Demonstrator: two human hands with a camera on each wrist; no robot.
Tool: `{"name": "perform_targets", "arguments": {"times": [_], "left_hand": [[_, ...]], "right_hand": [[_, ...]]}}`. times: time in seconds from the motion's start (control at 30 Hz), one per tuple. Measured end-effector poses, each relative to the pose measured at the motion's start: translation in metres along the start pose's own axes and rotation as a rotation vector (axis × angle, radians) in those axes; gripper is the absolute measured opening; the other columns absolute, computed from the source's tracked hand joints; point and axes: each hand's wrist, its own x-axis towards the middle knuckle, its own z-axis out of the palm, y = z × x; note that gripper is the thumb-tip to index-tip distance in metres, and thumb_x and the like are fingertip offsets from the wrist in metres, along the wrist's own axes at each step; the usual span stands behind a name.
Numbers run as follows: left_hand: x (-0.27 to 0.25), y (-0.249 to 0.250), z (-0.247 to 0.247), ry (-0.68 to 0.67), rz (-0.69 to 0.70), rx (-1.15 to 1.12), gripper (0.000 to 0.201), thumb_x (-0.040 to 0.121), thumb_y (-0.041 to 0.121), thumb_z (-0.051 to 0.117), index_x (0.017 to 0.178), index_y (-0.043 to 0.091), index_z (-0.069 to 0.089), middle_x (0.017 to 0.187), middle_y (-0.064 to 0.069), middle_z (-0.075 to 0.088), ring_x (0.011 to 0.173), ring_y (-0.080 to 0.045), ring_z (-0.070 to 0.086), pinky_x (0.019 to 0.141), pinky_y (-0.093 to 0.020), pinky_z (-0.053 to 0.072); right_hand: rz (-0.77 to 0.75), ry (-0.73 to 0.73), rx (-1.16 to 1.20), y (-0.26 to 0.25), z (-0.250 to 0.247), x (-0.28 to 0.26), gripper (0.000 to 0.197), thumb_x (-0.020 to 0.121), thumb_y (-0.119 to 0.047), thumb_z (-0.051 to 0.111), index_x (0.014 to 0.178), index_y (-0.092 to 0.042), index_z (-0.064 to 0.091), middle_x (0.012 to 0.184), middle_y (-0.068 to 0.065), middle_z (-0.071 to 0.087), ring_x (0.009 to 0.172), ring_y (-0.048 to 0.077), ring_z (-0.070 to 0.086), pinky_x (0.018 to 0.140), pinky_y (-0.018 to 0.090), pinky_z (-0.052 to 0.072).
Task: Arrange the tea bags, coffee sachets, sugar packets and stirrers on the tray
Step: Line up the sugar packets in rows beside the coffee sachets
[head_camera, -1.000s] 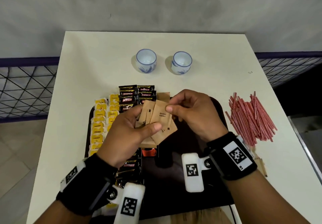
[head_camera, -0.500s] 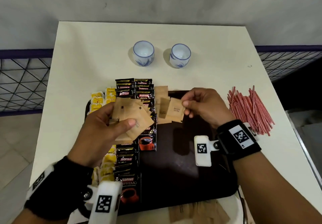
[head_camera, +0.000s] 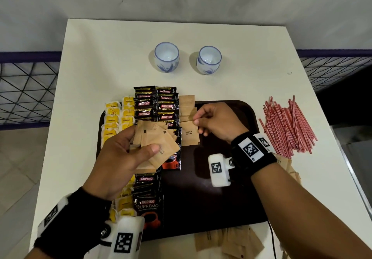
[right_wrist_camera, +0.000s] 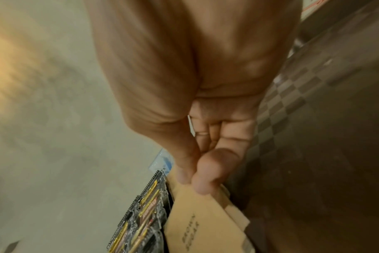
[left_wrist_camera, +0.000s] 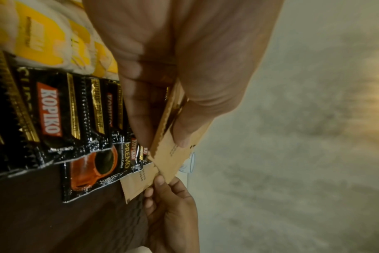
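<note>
R hand (head_camera: 216, 122) pinches top edge of sugar pkt (head_camera: 189, 136) on tray (head_camera: 231, 198).

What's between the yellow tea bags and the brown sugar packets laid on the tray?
The black Kopiko coffee sachets, in overlapping columns, lie between the tea bags and the laid-down sugar packets on the tray. The head view shows this.
</note>
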Motion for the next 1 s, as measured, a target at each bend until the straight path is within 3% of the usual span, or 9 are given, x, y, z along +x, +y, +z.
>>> {"name": "perform_targets", "arguments": {"times": [0.27,0.43,0.7,0.87,1.0], "left_hand": [[0.001,0.001,0.002,-0.004,0.005,-0.009,0.039,0.071,0.013,0.074,0.109,0.022,0.072,0.101,-0.003,0.078,0.092,-0.021,0.075,0.075,-0.032,0.062],[0.001,0.002,0.004,-0.005,0.000,-0.015,0.039,0.071,0.014,0.075,0.110,0.022,0.072,0.104,-0.004,0.077,0.096,-0.024,0.074,0.082,-0.043,0.058],[0.002,0.002,0.007,-0.006,-0.008,0.004,0.035,0.071,0.017,0.076,0.103,0.030,0.076,0.104,-0.003,0.078,0.096,-0.022,0.074,0.083,-0.042,0.057],[0.003,0.005,0.010,0.002,0.001,0.007,0.041,0.070,0.019,0.076,0.110,0.024,0.072,0.104,-0.002,0.077,0.097,-0.022,0.074,0.083,-0.043,0.057],[0.004,0.006,0.013,0.010,0.014,0.000,0.043,0.070,0.019,0.077,0.113,0.022,0.072,0.106,-0.003,0.077,0.098,-0.023,0.074,0.084,-0.043,0.057]], "right_hand": [[-0.030,0.053,-0.036,0.002,0.003,0.006,0.013,0.088,0.006,0.065,0.080,-0.004,0.065,0.054,-0.003,0.064,0.048,0.009,0.061,0.046,0.022,0.050],[-0.030,0.077,-0.036,0.005,0.005,0.009,0.020,0.087,0.007,0.065,0.075,-0.010,0.063,0.055,-0.002,0.064,0.049,0.012,0.062,0.044,0.022,0.049],[-0.007,0.120,-0.013,0.011,0.009,0.010,0.018,0.087,0.005,0.066,0.076,-0.008,0.062,0.056,-0.001,0.066,0.049,0.013,0.064,0.044,0.024,0.049],[-0.015,0.236,-0.042,0.000,0.006,-0.004,0.010,0.088,-0.007,0.069,0.079,-0.010,0.065,0.060,-0.004,0.065,0.047,0.007,0.062,0.044,0.020,0.047],[-0.076,0.226,0.047,-0.015,0.005,-0.033,0.015,0.088,-0.018,0.073,0.081,-0.008,0.066,0.065,0.003,0.067,0.052,0.011,0.063,0.047,0.023,0.047]]}}
